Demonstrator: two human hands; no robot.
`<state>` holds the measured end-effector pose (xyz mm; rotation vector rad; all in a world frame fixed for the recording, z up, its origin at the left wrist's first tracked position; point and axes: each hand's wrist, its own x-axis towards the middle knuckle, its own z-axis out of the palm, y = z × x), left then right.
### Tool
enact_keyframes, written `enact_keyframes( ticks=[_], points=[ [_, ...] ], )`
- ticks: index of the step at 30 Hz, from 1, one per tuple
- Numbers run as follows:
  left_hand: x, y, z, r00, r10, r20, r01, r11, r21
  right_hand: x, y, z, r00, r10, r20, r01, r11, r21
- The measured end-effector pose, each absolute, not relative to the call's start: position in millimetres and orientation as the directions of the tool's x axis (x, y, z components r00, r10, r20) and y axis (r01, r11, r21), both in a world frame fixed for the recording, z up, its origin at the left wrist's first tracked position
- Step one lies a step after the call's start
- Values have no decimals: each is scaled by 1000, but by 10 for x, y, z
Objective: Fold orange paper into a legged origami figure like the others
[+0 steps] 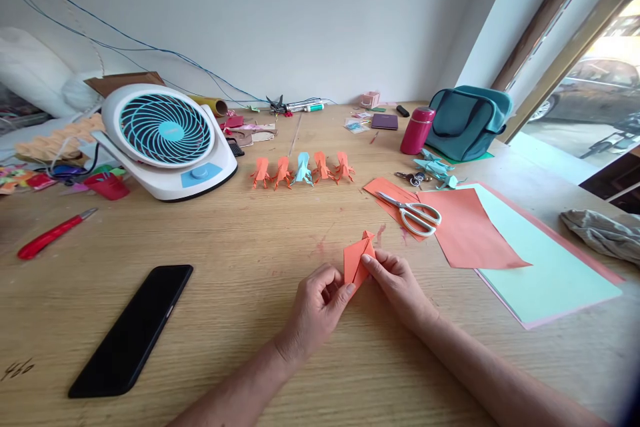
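Note:
A partly folded orange paper piece [358,257] stands on the wooden table [240,320] near the front middle. My left hand [317,303] pinches its lower left edge with fingers curled. My right hand [397,283] pinches its right edge between thumb and fingertips. Behind it, a row of finished folded paper figures [303,170] stands, several orange and one light blue.
White-handled scissors [413,213] lie on orange paper sheets [465,230] beside a pale green sheet [545,267] at right. A black phone [133,330] lies front left, a red knife [50,235] and a white fan [167,140] farther left. Teal bag [467,120] and magenta flask [417,130] stand behind.

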<state>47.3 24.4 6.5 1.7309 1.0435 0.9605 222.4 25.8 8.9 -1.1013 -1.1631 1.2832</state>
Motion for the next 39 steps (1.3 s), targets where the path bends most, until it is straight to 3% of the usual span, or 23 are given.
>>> enact_keyframes(
  ticks=[6, 10, 14, 17, 23, 31, 39],
  points=[
    [453, 330, 34, 300, 949, 94, 166, -149, 975, 2245, 260, 86, -67, 997, 38, -61, 34, -998],
    [417, 355, 41, 279, 960, -4, 24, -3, 1000, 2284, 278, -4, 30, 978, 207, 20, 207, -978],
    [364, 310, 48, 288, 955, -73, -40, 89, 995, 2303, 246, -44, -23, 880, 474, 295, 459, -838],
    [323, 280, 56, 311, 944, -109, -61, 134, 989, 2293, 205, -18, -181, 814, 552, 446, 568, -692],
    [289, 256, 72, 399, 906, -143, 32, 142, 989, 2294, 184, 39, -300, 780, 549, 492, 620, -612],
    [269, 218, 196, 397, 909, -128, 210, 46, 977, 2372, 164, 107, -333, 841, 426, 416, 537, -734],
    [176, 352, 128, 281, 936, 210, 355, -305, 884, 2386, 196, 82, -241, 943, 231, 268, 293, -918]
  ],
)
